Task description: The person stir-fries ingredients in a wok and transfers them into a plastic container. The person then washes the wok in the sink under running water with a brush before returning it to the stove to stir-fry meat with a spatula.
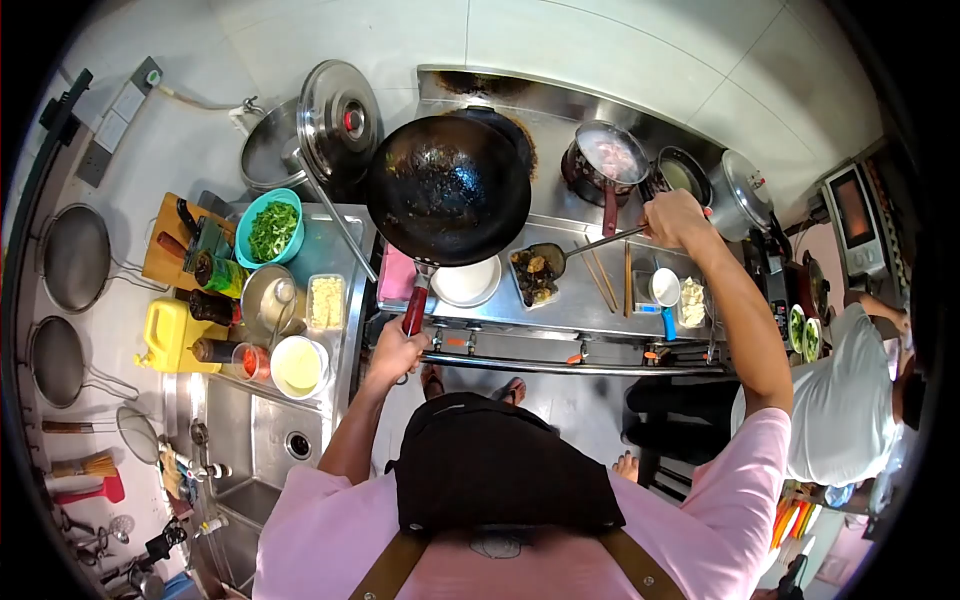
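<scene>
My left hand (397,354) is closed around the red handle of a dark wok (448,190), which is tilted so its sauce-streaked inside shows. My right hand (676,219) grips the long handle of a ladle (549,260). The bowl of the ladle rests at a clear plastic container (523,298) that holds dark cooked food; whether it touches the food I cannot tell. Beside that container stands a white bowl (467,284). Chopsticks (601,276) lie on the steel counter just right of the container.
A saucepan (610,150) with pale contents sits on the stove. At the left are a turquoise bowl of chopped greens (270,228), a yellow jug (176,336) and a sink (262,440). A pot lid (340,118) leans at the back. Another person (845,400) stands to the right.
</scene>
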